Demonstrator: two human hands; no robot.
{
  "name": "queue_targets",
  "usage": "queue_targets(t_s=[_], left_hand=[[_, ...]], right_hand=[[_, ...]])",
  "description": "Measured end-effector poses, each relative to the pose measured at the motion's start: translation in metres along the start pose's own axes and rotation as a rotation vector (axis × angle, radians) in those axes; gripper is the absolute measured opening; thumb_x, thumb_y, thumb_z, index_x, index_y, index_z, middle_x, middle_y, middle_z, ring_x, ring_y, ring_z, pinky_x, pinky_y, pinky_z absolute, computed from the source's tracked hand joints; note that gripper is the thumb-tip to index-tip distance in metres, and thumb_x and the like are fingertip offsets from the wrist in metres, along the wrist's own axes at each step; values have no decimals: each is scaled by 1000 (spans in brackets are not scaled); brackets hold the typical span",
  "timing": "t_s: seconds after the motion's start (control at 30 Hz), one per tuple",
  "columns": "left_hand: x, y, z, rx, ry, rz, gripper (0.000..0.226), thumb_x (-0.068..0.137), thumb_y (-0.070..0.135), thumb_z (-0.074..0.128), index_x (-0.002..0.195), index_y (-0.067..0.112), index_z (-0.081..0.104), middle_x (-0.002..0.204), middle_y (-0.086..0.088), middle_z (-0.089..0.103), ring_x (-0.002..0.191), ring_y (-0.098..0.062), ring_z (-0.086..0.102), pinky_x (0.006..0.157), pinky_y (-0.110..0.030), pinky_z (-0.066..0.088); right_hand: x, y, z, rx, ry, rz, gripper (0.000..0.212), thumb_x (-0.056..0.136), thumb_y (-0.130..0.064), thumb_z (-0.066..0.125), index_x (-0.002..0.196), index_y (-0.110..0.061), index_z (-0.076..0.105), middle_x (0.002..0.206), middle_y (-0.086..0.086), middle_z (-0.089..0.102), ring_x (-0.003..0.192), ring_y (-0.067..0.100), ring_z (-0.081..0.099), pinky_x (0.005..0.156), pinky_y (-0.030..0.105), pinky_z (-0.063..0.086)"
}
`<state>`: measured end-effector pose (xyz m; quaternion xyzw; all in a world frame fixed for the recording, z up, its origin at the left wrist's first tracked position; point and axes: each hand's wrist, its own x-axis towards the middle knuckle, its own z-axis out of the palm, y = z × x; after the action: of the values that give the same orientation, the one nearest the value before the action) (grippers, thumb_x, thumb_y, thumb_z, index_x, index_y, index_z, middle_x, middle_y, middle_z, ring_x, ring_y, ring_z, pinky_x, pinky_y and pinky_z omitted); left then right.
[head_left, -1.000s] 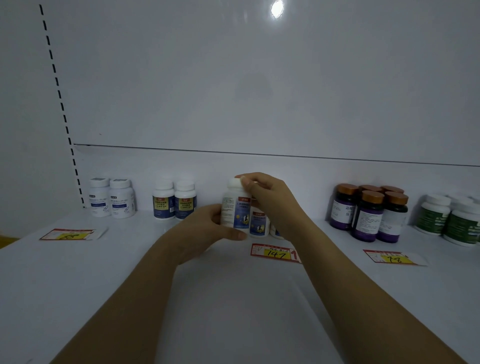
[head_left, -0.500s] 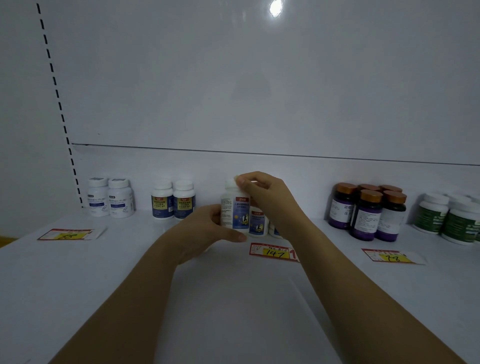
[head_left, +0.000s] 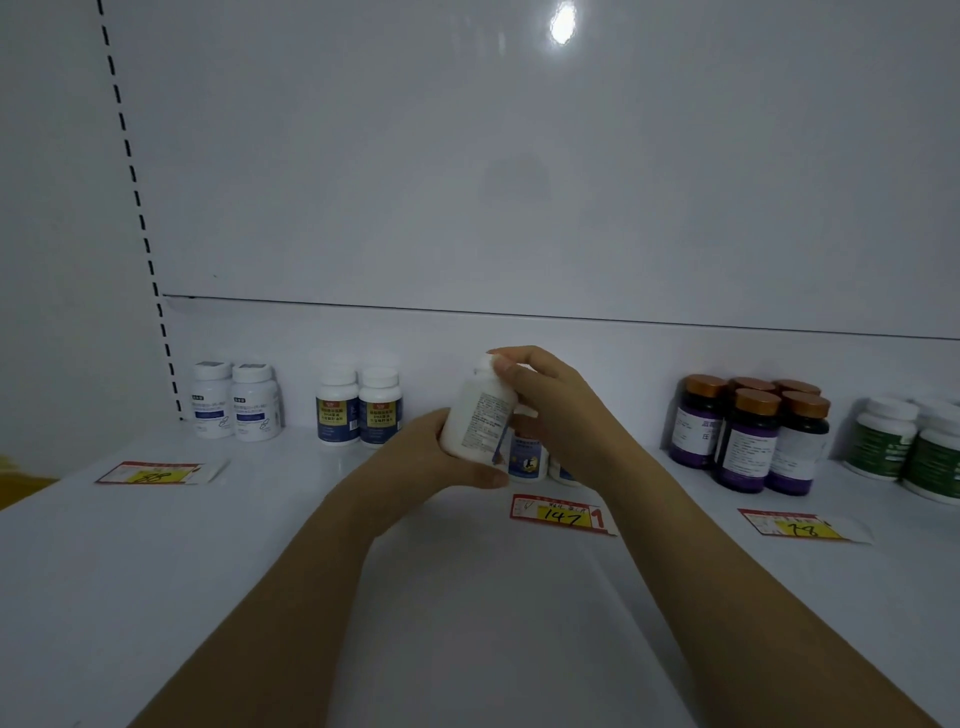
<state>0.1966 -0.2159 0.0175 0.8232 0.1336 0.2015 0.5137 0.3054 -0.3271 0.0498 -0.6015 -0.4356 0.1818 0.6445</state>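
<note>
A white supplement bottle (head_left: 479, 415) with a white cap is held above the white shelf (head_left: 467, 597), tilted a little to the right, its printed text side toward me. My left hand (head_left: 415, 467) grips its lower body, thumb under the base. My right hand (head_left: 550, 410) holds its cap and upper part with curled fingers. Behind the hands stand more bottles of the same kind (head_left: 527, 452), partly hidden.
On the shelf stand two white bottles (head_left: 236, 408) at far left, two blue-labelled bottles (head_left: 358, 408), several dark purple bottles with copper caps (head_left: 753, 436), and green-labelled bottles (head_left: 914, 447) at right. Price tags lie flat: one at left (head_left: 156, 473), "147" (head_left: 561, 514), one at right (head_left: 800, 527).
The bottle has been turned in my hands: its blue front label faced me before, now the white text side shows, and it leans slightly right.
</note>
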Motion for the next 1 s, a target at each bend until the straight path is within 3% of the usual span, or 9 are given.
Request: queue_targets(t_s=[0.1, 0.3, 0.37, 0.47, 0.63, 0.8, 0.9, 1.0], left_hand=[[1, -2, 0, 48, 31, -3, 58, 61, 19, 87, 111, 26, 57, 100, 8, 68, 93, -10, 64, 77, -22, 52], [1, -4, -5, -68, -82, -73, 56, 66, 29, 80, 116, 23, 58, 113, 2, 66, 108, -17, 61, 100, -39, 46], [1, -5, -6, -52, -69, -57, 52, 66, 27, 81, 113, 25, 59, 109, 5, 67, 103, -13, 62, 92, -31, 49], [-1, -4, -5, -4, -25, -32, 44, 70, 18, 81, 105, 30, 57, 101, 11, 66, 95, -7, 61, 74, -19, 47], [-1, -4, -2, 34, -16, -34, 59, 66, 20, 84, 118, 21, 55, 108, 5, 65, 99, -12, 61, 85, -28, 50], [-2, -3, -4, -20, -75, -53, 56, 68, 21, 81, 119, 20, 58, 110, 3, 67, 103, -15, 62, 92, -33, 49], [-3, -2, -2, 8, -47, -34, 50, 69, 23, 81, 114, 22, 59, 105, 5, 68, 98, -12, 62, 82, -25, 49], [-2, 1, -1, 5, 52, 6, 54, 66, 24, 84, 113, 22, 56, 102, 6, 65, 94, -11, 61, 76, -22, 51]], right_hand=[[-1, -1, 5, -102, 13, -44, 22, 93, -34, 55, 113, -26, 58, 101, -1, 64, 92, 16, 66, 69, 21, 57], [-2, 1, -3, -4, -40, -22, 21, 96, -23, 52, 114, -29, 60, 115, 4, 63, 106, 19, 62, 87, 32, 56], [-2, 1, -3, 47, -68, -8, 23, 97, -21, 51, 117, -27, 60, 116, 2, 62, 107, 17, 62, 86, 29, 55], [-2, 1, 3, -79, -69, -12, 26, 96, -30, 51, 122, -28, 55, 118, -2, 59, 103, 11, 60, 81, 23, 55], [-2, 5, 7, -198, -48, -33, 23, 93, -32, 55, 116, -33, 56, 122, 1, 59, 107, 17, 60, 91, 35, 54], [-2, 4, 1, 17, -109, 16, 29, 98, -20, 49, 124, -29, 56, 122, 8, 58, 112, 24, 59, 95, 39, 52], [-1, 3, 1, 38, -122, 18, 32, 98, -21, 49, 128, -28, 54, 124, 7, 59, 114, 23, 58, 98, 40, 50], [-3, 1, 7, -88, -70, -3, 36, 94, -31, 55, 130, -26, 52, 120, 0, 59, 108, 17, 60, 91, 33, 54]])
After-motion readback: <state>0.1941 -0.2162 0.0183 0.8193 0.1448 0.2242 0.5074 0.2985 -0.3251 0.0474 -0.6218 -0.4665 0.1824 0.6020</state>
